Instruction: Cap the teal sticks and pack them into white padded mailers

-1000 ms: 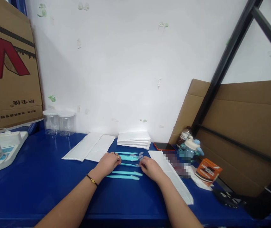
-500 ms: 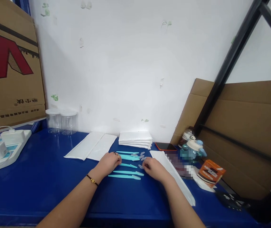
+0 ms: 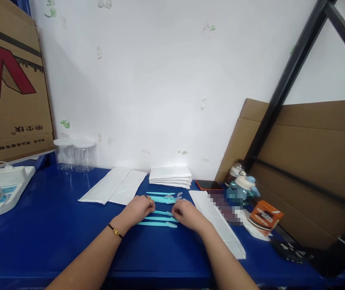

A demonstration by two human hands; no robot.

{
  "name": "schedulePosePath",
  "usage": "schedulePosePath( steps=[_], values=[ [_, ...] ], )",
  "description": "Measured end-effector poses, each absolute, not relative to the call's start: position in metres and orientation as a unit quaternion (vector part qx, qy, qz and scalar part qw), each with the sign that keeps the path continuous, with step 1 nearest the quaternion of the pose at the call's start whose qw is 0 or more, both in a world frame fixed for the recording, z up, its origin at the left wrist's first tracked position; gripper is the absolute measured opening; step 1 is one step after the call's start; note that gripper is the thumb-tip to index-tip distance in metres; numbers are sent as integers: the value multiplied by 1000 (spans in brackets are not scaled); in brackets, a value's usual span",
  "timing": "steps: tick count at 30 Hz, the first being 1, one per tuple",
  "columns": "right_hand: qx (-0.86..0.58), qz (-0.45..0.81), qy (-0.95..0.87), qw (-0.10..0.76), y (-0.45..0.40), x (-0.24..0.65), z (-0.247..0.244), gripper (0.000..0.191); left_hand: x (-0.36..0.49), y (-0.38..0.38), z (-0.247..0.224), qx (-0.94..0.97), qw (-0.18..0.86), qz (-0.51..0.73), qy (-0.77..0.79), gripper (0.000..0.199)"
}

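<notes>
Several turquoise eyebrow razors (image 3: 157, 224) lie roughly parallel on the blue table. My left hand (image 3: 140, 209) is closed, its fingers pinching the handle end of one razor (image 3: 162, 213). At that razor's blade end, my right hand (image 3: 187, 213) is closed too, with thumb and fingers together. What its fingertips hold is too small to make out. More razors (image 3: 164, 200) lie just beyond both hands, beside small clear blade caps (image 3: 179, 195). Part of the near razors is covered by my right hand.
White padded envelopes (image 3: 100, 187) lie left, and a stack of them (image 3: 170, 174) stands against the wall. Another envelope (image 3: 225, 233) lies right, near a phone (image 3: 208, 185), a blue bottle (image 3: 241, 191) and an orange box (image 3: 265, 217). Clear jars (image 3: 84, 157) and a power strip (image 3: 15, 193) sit left.
My right hand has moved left, up to the blade end of the razor in my left hand. My left hand keeps nearly the same place. The view has shifted slightly.
</notes>
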State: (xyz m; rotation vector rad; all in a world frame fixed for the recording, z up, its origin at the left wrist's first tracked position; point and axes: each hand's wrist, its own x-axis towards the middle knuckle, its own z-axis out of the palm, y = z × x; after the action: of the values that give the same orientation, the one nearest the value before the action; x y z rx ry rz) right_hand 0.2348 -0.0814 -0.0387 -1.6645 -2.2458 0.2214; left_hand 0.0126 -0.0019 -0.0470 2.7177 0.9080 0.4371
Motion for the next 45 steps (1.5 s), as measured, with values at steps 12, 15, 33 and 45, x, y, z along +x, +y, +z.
schedulePosePath(
  steps=[12,15,33,45],
  values=[
    [-701,23,-686,195,-57,279,-48,16,26,25,-51,920,3,158,358,17],
    [-706,20,-681,190,-57,278,-54,12,27,25,-49,923,-11,151,355,11],
    [-654,224,-632,350,-63,284,-67,5,18,6,-46,897,195,194,346,30],
    [-530,285,-642,475,-67,266,-55,17,18,2,-39,904,160,151,366,45]
  ],
)
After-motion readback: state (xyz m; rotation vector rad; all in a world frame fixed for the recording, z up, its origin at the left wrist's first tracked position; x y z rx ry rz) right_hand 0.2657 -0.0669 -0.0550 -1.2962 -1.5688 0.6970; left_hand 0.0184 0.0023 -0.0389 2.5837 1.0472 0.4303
